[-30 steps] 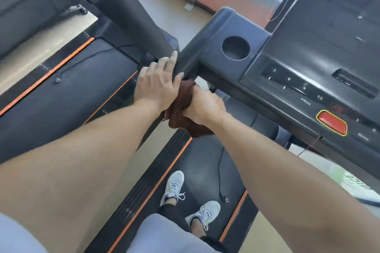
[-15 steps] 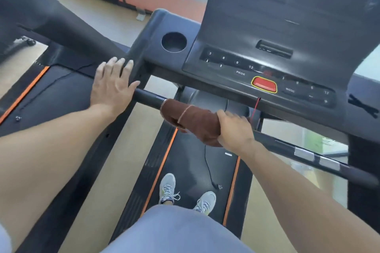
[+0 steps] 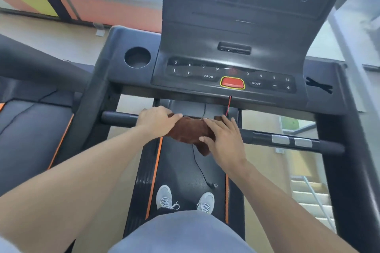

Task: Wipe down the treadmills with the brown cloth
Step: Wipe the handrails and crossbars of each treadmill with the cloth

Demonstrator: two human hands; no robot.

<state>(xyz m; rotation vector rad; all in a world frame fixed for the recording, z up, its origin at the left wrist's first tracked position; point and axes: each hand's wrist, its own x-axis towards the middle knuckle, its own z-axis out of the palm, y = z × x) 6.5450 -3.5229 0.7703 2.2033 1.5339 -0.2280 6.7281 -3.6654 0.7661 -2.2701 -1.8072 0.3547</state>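
Note:
A brown cloth (image 3: 189,129) is draped over the black front handlebar (image 3: 261,136) of the treadmill, below its console (image 3: 207,47). My left hand (image 3: 157,122) curls over the bar at the cloth's left end, with its thumb on the cloth. On the cloth's right end lies my right hand (image 3: 225,139), fingers straight and thumb spread out. A corner of the cloth hangs below the bar. Both hands cover part of the cloth.
A red stop button (image 3: 232,83) with a red cord (image 3: 228,104) sits above the hands. A round cup holder (image 3: 137,60) is at the console's left. My feet stand on the belt (image 3: 185,170). Another treadmill (image 3: 30,129) lies to the left.
My left hand has moved right from the side rail onto the bar at the cloth's left end. My right hand went from gripping the cloth to lying flat on it. The view now faces the console.

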